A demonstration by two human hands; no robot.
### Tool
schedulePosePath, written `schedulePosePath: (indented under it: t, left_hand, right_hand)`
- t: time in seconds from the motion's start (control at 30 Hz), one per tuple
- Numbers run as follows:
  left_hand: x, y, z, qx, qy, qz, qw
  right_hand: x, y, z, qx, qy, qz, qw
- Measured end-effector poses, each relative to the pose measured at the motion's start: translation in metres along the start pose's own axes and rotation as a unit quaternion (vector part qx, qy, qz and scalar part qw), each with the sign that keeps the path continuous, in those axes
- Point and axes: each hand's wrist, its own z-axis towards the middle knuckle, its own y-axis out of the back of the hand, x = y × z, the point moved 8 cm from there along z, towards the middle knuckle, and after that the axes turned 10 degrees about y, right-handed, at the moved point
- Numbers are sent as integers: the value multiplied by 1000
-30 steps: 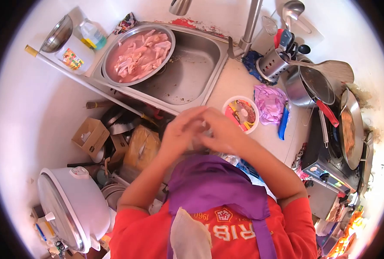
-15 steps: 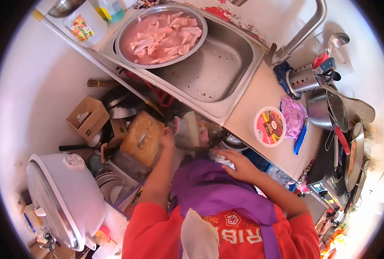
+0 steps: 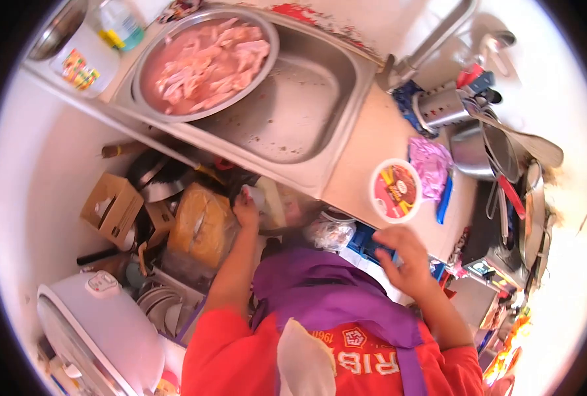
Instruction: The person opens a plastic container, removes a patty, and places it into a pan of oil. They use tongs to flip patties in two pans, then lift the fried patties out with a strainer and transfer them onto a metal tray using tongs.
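Observation:
My left hand [image 3: 245,210] reaches under the counter with its fingers curled at a small white container [image 3: 255,197]. What the fingers pinch is too small to make out. Beside that hand lies a yellow-brown wrapped block [image 3: 202,214], and a cream panel [image 3: 272,200] stands just right of the container. My right hand [image 3: 404,259], a little blurred, is raised near the counter's front edge. Its fingers are apart and hold nothing. To its left, below the counter, sits a clear plastic bag [image 3: 332,233] with whitish contents.
A metal basin [image 3: 275,49] of raw chicken pieces in pink water rests over the sink [image 3: 307,142]. On the counter are a round lidded tub [image 3: 396,191] and a pink plastic bag [image 3: 429,165]. A white rice cooker [image 3: 108,323] and a cardboard box [image 3: 118,211] stand at left.
My right hand has come off the clear plastic bag and moved right and up, its fingers now spread. My left hand stays by the white container. The view has shifted slightly.

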Motion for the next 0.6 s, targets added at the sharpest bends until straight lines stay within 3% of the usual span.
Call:
schedulePosePath:
  t: [0.07, 0.13, 0.23, 0.33, 0.47, 0.57, 0.6]
  left_hand:
    - [-76, -5, -56, -30, -179, 54, 982]
    - [-178, -25, -157, -10, -339, 224, 914]
    - [-232, -61, -249, 110, -367, 166, 908]
    - [-222, -80, -262, 137, -247, 137, 949]
    - [-235, -77, -283, 128, -317, 138, 929]
    - [-253, -85, -314, 53, -491, 353, 795]
    - [-254, -96, -318, 95, -501, 337, 791]
  right_hand:
    - [-3, 32, 7, -69, -5, -195, 978]
    - [-20, 33, 8, -35, -16, -214, 976]
    - [-36, 21, 0, 19, 1, -237, 971]
    - [-43, 14, -2, 58, 25, -272, 960]
    - [-43, 14, 4, 105, 47, -300, 947]
    - [-45, 18, 6, 118, 35, -276, 953]
    - [-45, 18, 7, 120, 30, -265, 956]
